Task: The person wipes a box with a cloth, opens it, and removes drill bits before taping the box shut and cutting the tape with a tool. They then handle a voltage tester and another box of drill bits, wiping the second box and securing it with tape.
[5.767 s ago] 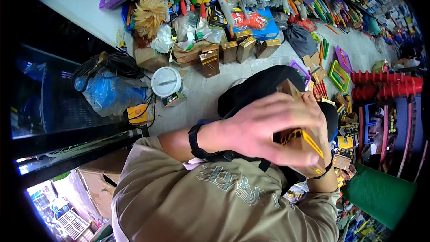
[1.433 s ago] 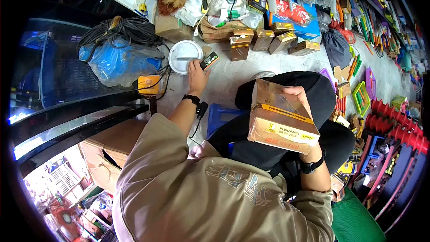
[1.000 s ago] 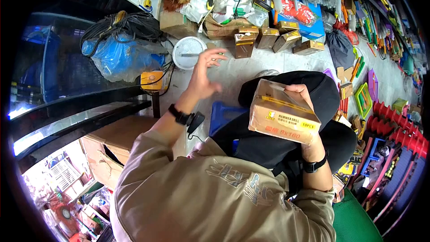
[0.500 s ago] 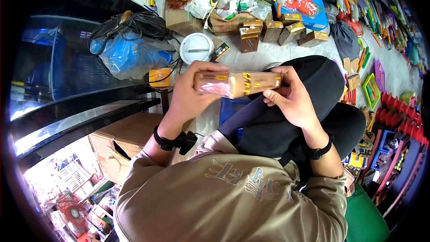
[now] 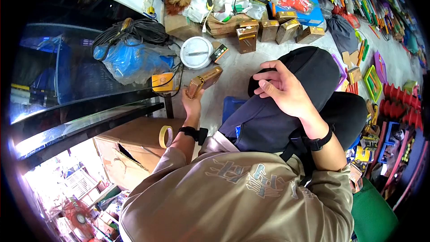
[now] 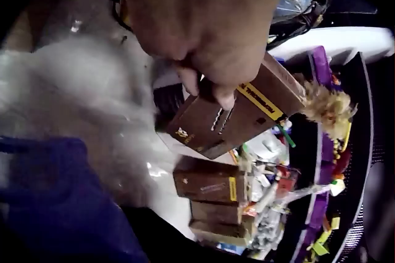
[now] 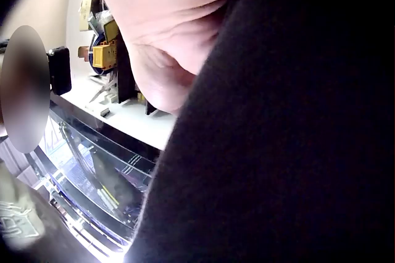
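Change noted: brown cardboard box with a yellow band (image 5: 206, 79), between both hands a moment ago, now in left hand (image 5: 191, 104) alone — fingers gripping its near end. Box sits at 5 o'clock of round white lid (image 5: 196, 54); brown boxes (image 5: 247, 44) stand at 1–2 o'clock of it. Right hand (image 5: 286, 93) empty, fingers loosely bent by black-clad knee (image 5: 316, 69) — thus free for work
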`<state>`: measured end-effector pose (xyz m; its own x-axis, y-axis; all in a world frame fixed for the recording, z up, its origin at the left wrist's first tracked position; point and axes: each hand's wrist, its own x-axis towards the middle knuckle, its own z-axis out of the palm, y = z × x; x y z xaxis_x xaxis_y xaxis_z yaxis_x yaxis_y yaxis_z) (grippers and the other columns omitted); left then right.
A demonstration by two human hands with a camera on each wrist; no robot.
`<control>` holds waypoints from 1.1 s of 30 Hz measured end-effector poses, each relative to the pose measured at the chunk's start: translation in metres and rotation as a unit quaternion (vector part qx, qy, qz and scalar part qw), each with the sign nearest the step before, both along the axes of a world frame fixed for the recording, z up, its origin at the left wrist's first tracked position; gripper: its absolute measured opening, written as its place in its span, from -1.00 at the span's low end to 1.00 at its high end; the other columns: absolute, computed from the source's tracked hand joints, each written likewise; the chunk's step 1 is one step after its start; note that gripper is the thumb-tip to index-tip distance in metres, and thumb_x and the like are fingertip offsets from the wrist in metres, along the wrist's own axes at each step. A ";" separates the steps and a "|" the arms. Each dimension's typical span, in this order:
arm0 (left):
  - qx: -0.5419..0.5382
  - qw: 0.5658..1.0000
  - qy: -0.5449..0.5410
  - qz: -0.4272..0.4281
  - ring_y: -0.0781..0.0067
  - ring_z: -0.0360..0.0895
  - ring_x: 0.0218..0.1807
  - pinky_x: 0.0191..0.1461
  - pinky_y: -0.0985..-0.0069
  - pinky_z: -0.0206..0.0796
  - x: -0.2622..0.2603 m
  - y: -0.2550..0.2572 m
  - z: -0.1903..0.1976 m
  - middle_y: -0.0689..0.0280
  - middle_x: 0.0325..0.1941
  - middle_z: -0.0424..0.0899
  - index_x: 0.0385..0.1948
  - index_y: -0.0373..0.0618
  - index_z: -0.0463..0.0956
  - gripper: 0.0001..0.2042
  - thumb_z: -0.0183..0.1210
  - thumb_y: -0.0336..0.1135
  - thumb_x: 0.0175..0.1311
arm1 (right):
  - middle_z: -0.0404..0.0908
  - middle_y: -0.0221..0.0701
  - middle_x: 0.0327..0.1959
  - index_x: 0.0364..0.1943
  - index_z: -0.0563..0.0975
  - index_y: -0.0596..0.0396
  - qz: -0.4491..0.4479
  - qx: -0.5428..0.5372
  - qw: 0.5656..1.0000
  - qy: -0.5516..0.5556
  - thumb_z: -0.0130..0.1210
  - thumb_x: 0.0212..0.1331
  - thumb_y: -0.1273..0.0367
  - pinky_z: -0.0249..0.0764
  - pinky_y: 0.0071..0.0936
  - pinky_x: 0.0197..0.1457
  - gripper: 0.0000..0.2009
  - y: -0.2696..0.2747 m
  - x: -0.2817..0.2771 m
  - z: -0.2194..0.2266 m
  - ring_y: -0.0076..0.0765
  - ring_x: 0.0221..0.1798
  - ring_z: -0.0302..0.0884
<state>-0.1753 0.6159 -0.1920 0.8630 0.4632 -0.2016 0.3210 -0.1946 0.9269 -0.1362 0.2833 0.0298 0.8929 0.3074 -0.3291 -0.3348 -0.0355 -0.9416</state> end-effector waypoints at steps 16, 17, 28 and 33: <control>0.069 0.994 0.078 -0.026 0.01 0.61 0.11 0.25 0.22 0.42 0.070 0.019 -0.175 -0.03 0.15 0.54 0.17 -0.27 0.26 -0.34 0.50 -0.50 0.07 | 0.66 -0.22 0.00 0.21 0.35 0.22 -0.016 0.085 0.996 0.016 0.06 0.49 0.48 0.65 -0.43 0.06 -0.70 -0.003 0.002 0.002 -0.38 -0.04 0.71; 0.111 0.987 0.111 -0.036 -0.04 0.58 0.16 0.29 0.19 0.41 0.072 0.021 -0.173 -0.06 0.22 0.47 0.21 -0.28 0.22 -0.29 0.51 -0.49 0.06 | 0.66 -0.22 0.00 0.21 0.35 0.22 -0.014 0.087 0.996 0.015 0.06 0.49 0.48 0.65 -0.43 0.06 -0.70 -0.003 0.003 0.001 -0.38 -0.04 0.71; 0.362 0.928 -0.026 -0.082 -0.18 0.33 0.36 0.40 0.03 0.22 0.096 0.027 -0.084 -0.04 0.34 0.37 0.30 -0.17 0.34 -0.39 0.36 -0.22 0.25 | 0.68 -0.26 -0.01 0.19 0.38 0.18 -0.017 0.136 0.991 0.001 0.08 0.48 0.47 0.64 -0.46 0.03 -0.72 -0.009 -0.001 -0.003 -0.42 -0.05 0.71; 0.496 0.840 -0.055 -0.214 -0.03 0.40 0.30 0.34 0.08 0.24 0.154 0.040 -0.072 0.17 0.27 0.51 0.19 -0.05 0.54 -0.61 0.18 -0.43 0.30 | 0.67 -0.28 -0.02 0.18 0.39 0.16 -0.023 0.159 0.987 -0.003 0.08 0.49 0.47 0.62 -0.48 0.03 -0.73 -0.011 -0.004 -0.006 -0.44 -0.06 0.70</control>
<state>-0.0208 0.6555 -0.2643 0.9813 -0.0013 0.1926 -0.0522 -0.9643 0.2596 -0.1401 0.2725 0.0235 0.9099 0.3536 -0.2168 -0.3231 0.2768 -0.9049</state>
